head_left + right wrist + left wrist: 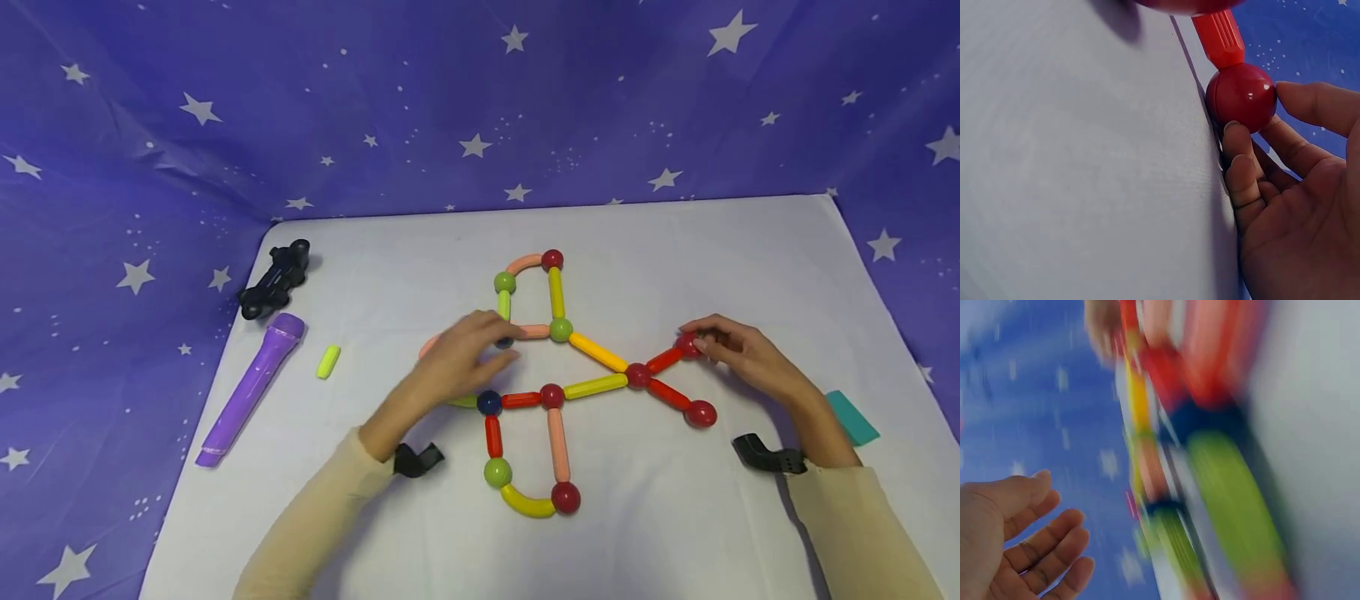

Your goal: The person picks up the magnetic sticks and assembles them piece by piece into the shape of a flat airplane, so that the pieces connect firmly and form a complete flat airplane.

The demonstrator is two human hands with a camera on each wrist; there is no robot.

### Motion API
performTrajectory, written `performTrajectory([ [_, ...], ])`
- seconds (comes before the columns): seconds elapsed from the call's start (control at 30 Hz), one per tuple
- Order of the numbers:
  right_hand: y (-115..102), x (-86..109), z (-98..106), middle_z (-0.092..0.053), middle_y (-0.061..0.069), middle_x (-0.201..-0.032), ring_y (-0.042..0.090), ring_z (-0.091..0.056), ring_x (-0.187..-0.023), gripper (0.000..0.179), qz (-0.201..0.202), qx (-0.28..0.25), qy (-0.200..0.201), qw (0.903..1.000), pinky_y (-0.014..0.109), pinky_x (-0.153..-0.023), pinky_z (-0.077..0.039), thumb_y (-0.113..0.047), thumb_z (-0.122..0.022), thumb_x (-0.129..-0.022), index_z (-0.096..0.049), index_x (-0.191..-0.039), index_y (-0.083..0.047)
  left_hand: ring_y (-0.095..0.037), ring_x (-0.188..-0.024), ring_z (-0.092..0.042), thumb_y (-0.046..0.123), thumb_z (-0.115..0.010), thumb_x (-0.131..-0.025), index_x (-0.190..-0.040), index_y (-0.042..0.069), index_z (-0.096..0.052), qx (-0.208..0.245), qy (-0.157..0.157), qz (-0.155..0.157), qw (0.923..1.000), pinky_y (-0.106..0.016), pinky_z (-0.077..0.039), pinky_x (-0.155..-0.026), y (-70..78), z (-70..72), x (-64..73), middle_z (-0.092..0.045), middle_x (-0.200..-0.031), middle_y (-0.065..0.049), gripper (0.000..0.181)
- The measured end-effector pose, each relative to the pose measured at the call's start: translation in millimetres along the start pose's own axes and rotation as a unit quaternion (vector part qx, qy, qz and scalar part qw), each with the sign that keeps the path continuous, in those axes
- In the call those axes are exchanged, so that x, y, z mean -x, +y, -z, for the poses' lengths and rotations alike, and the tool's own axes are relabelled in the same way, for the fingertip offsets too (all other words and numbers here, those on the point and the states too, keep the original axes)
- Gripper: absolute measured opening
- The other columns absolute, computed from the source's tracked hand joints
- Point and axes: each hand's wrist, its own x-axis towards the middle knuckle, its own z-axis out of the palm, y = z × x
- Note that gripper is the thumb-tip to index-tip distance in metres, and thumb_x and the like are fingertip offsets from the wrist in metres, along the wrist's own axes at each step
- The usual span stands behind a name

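A flat figure of coloured rods and balls lies on the table, joined end to end. My right hand point(746, 357) pinches the red ball point(1241, 97) at the upper right tip, thumb on one side and fingers on the other. That ball joins a short red rod point(664, 361) running to the central red ball point(638, 376). My left hand point(463, 357) is over the figure's left part, partly hiding a dark blue ball point(504, 342) and a curved pink rod point(428, 346). Its fingers are loosely bent and hold nothing in the blurred left wrist view.
On the left lie a purple microphone-shaped toy point(255, 387), a black knobbed object point(276, 279) and a loose yellow-green rod point(328, 362). A teal flat piece point(853, 418) is partly behind the right wrist. A starry blue cloth point(480, 100) hangs behind the white table point(660, 533).
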Motion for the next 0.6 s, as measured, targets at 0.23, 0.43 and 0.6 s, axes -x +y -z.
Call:
performTrajectory([
  [0.23, 0.5, -1.0, 0.7, -0.061, -0.015, -0.116, -0.001, -0.054, -0.104, 0.028, -0.003, -0.01, -0.003, 0.9999, 0.007, -0.086, -0.042, -0.01, -0.051, -0.101, -0.059, -0.127, -0.004, -0.038, -0.102, -0.054, 0.016, -0.068, -0.091, -0.124, 0.002, -0.062, -0.101, 0.138, 0.22, 0.9604, -0.05, -0.045, -0.085, -96.1, 37.6, 87.4, -0.058, -0.112, -0.021, 0.037],
  [0.43, 0.0, -1.9, 1.1, -0.061, -0.017, -0.115, 0.0, -0.055, -0.102, 0.028, -0.007, -0.007, -0.006, 0.9999, 0.008, -0.085, -0.043, -0.007, -0.05, -0.101, -0.059, -0.127, -0.004, -0.05, -0.105, -0.042, 0.017, -0.064, -0.093, -0.135, -0.007, -0.047, -0.096, 0.08, 0.385, 0.9143, -0.06, -0.038, -0.087, -118.9, 47.9, 132.1, -0.042, -0.119, -0.038, 0.051],
  [0.6, -0.9, -2.3, 0.8, -0.061, -0.019, -0.115, 0.0, -0.054, -0.101, 0.029, -0.013, 0.003, -0.006, 0.9999, 0.01, -0.083, -0.044, -0.006, -0.051, -0.1, -0.059, -0.127, -0.005, -0.051, -0.1, -0.048, 0.004, -0.063, -0.091, -0.127, -0.01, -0.054, -0.091, 0.077, 0.38, 0.9172, -0.06, -0.04, -0.087, -121.6, 45.3, 140.9, -0.047, -0.113, -0.036, 0.039],
])
